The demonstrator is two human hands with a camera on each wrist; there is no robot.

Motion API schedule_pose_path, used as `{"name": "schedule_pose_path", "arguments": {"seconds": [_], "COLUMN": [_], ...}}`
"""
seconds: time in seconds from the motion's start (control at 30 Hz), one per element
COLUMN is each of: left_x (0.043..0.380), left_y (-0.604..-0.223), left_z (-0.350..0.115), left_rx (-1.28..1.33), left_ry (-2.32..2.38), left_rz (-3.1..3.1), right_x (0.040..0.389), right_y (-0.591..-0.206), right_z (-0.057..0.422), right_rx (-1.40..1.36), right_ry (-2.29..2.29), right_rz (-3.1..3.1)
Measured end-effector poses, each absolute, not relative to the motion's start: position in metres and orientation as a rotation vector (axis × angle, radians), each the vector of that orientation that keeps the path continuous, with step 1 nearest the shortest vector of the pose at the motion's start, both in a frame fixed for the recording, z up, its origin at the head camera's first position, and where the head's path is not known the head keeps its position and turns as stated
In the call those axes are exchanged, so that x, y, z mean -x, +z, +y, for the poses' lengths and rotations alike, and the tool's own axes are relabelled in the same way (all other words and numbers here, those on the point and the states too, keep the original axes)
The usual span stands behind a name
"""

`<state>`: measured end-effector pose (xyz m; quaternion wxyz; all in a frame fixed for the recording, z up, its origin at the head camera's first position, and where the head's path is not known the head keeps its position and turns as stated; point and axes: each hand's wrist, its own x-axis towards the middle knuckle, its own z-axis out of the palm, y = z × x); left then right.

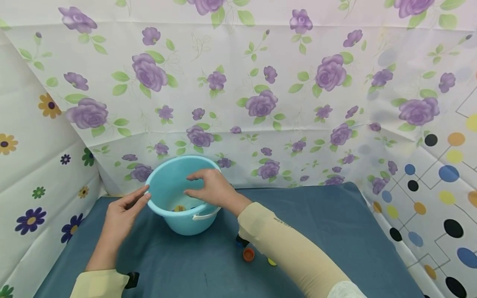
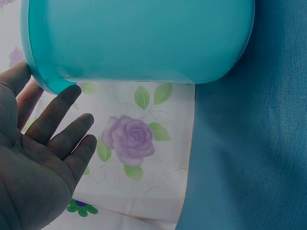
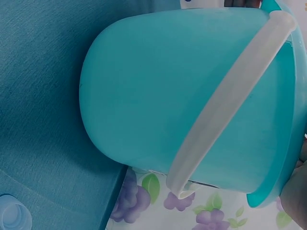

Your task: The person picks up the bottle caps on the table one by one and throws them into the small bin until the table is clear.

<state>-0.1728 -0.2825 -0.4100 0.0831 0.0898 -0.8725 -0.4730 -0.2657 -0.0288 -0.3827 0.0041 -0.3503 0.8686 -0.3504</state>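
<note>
A light blue bucket point(image 1: 190, 223) with a white handle point(image 1: 206, 214) stands upright on the blue cloth near the back wall. My left hand point(image 1: 121, 215) pinches the bucket's rim at its left side; in the left wrist view the other fingers of that hand point(image 2: 43, 158) are spread beside the wall of the bucket point(image 2: 144, 38). Over the bucket's mouth is my right hand point(image 1: 214, 188), thumb and fingers parted with nothing seen between them. Inside, a small yellow piece point(image 1: 179, 208) lies at the bottom; other contents are mostly hidden by the rim.
An orange-brown bottle cap point(image 1: 248, 254) lies on the cloth point(image 1: 179, 265), with a yellow piece point(image 1: 272, 262) partly under the right forearm. A pale blue cap point(image 3: 14, 213) shows in the right wrist view. Flower-patterned sheets point(image 1: 231, 103) form the back wall.
</note>
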Motion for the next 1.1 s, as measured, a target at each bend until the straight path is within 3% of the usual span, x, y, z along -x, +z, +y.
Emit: {"name": "schedule_pose_path", "arguments": {"seconds": [0.57,1.1], "left_x": [0.173,0.173], "left_y": [-0.410,-0.409], "left_z": [-0.283,-0.284], "left_rx": [-0.268,-0.274], "left_ry": [-1.431,-1.455], "left_rz": [-2.596,-2.601], "right_x": [0.262,0.244], "right_y": [-0.380,-0.388], "right_z": [-0.012,0.064], "right_rx": [1.108,1.142], "right_ry": [-1.175,-1.241], "right_rz": [2.708,2.768]}}
